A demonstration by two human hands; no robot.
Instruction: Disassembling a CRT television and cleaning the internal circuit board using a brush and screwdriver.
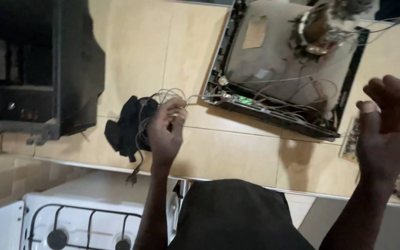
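Note:
My left hand (166, 127) is closed around a bundle of thin grey wires (163, 96) that run toward the lower left corner of an opened television tube assembly (283, 69) lying face down on the beige tiled floor (186, 46). A black cloth (128, 127) lies just behind that hand. My right hand (387, 125) is raised at the right with fingers curled and apart, holding nothing. Loose wires cross the grey back of the tube, and a copper coil yoke (318, 28) sits near its top.
A black television casing (42, 69) stands at the left. A white gas stove (84, 217) with black burners is at the bottom left. A circuit board (350, 141) lies by my right hand. My dark-clothed knee (237, 213) fills the bottom centre.

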